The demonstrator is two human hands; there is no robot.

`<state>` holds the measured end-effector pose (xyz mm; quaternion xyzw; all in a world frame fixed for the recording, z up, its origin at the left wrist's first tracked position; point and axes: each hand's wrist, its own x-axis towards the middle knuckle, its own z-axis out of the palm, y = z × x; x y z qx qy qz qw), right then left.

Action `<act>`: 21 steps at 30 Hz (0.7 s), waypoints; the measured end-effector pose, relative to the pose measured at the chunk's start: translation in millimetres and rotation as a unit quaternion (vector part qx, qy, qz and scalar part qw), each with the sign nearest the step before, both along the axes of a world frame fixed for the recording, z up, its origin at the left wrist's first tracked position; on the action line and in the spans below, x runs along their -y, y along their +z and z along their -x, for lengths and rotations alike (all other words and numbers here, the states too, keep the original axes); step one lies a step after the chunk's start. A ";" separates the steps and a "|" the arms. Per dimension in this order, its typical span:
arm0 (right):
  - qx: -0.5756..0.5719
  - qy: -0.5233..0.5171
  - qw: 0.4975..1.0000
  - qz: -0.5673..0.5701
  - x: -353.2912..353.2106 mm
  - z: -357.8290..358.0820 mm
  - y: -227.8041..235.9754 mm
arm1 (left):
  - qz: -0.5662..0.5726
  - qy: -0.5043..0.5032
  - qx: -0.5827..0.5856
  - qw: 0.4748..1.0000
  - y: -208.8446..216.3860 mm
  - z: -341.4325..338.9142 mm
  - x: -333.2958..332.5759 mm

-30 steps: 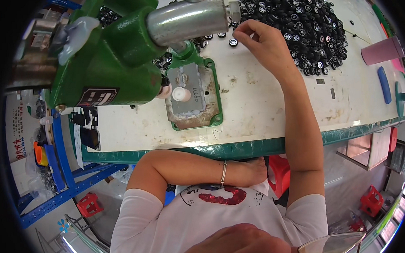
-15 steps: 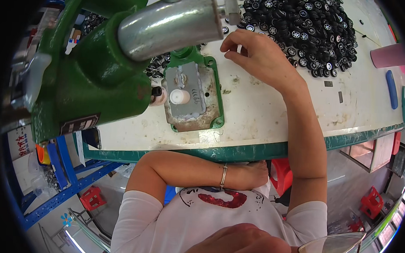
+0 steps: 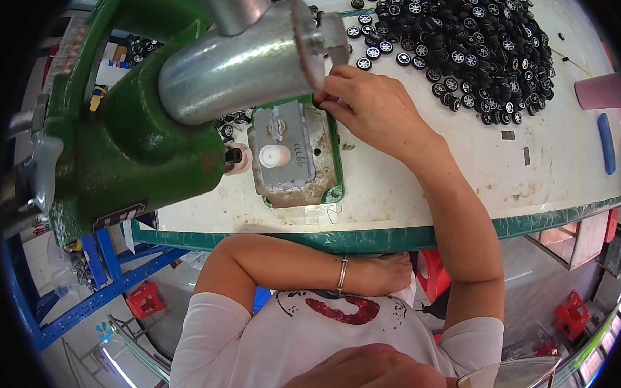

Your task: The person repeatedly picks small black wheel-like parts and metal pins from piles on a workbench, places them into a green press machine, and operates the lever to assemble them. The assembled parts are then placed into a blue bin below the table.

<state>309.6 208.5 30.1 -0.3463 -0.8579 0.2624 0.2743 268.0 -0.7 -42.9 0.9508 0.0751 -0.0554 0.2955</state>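
Note:
My right hand [image 3: 371, 107] is closed, thumb and fingers pinched together beside the far right corner of the green press base [image 3: 336, 174]. A small dark bit shows at its fingertips, too hidden to name. On the base, a grey plate [image 3: 298, 167] carries a short white plastic post [image 3: 275, 156] standing up. To the left of the post, the press ram tip [image 3: 238, 158] hangs from the green hand press [image 3: 155, 147]. My left hand [image 3: 393, 271] rests in my lap below the table edge, a bracelet [image 3: 342, 274] on its wrist; its fingers are mostly hidden.
A large pile of small black toy wheels [image 3: 472, 56] lies at the far right of the white table [image 3: 392, 197]. Right of it are a pink cup [image 3: 601, 91] and a blue bar [image 3: 605, 144]. The steel press head [image 3: 236, 65] overhangs the far left.
My right hand has moved left and nearer, from the edge of the wheel pile to the press base. The steel press head has swung slightly. My left hand has stayed put.

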 end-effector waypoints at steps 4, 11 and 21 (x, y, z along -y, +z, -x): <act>0.014 -0.005 0.999 -0.034 0.5 3.8 -3.8 | 0.004 0.014 0.021 1.000 -6.5 1.1 4.6; 0.033 0.025 0.998 -0.053 -7.3 2.7 -7.9 | 0.021 -0.022 -0.027 0.999 6.2 1.8 -4.3; -0.175 -0.011 0.966 0.192 -18.7 1.6 -9.9 | 0.018 -0.007 0.014 1.000 -0.1 4.8 -1.8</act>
